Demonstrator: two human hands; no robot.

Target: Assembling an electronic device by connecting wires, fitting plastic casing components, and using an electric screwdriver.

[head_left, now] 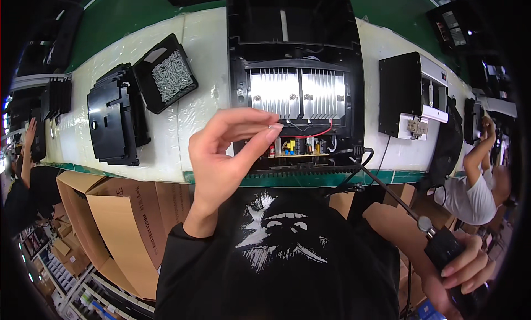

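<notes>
My left hand (224, 154) is raised over the near edge of an opened black device (240, 107), thumb and fingertips pinched together. Whatever the pinch holds, if anything, is too small to make out. Inside the device sit two silver finned heat sinks (275, 93), with a red wire (310, 136) and a circuit board (298, 148) nearer to me. At the lower right, my right hand (470, 264) is wrapped around a black electric screwdriver (442, 248). Its long thin shaft slants up and left, the tip close to the device's front right corner.
Left of the device, a black tray (149, 93) full of screws (172, 76) stands beside stacked black panels (113, 118). A black-and-white unit (409, 93) is on the right. Cardboard boxes (124, 226) lie below the bench edge. Other people work at both sides, one in a white shirt (470, 201).
</notes>
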